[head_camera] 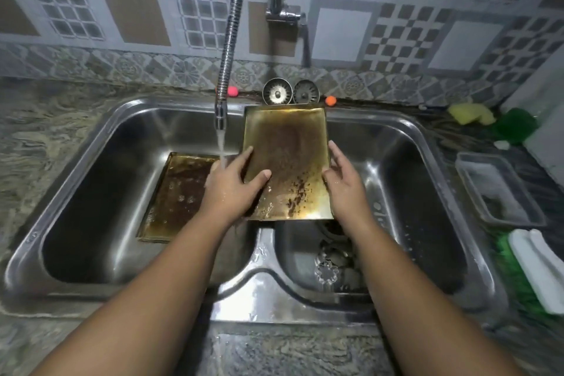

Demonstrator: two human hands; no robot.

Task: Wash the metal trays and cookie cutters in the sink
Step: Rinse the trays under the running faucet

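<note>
I hold a stained rectangular metal tray [290,162] over the divider of the double sink [262,278]. My left hand [235,183] grips its left edge, thumb on the tray's face, and water from the flexible faucet [224,76] falls on that hand. My right hand [343,174] holds the tray's right edge with fingers extended along it. A second browned tray [177,195] leans in the left basin. Flower-shaped cookie cutters [328,272] lie in the right basin, near the drain.
Two metal drain strainers [290,91] stand against the tiled wall behind the sink. On the right counter are a yellow sponge [470,113], a green scrubber [515,125], a clear plastic container [497,192] and a white brush [537,268] with green bristles.
</note>
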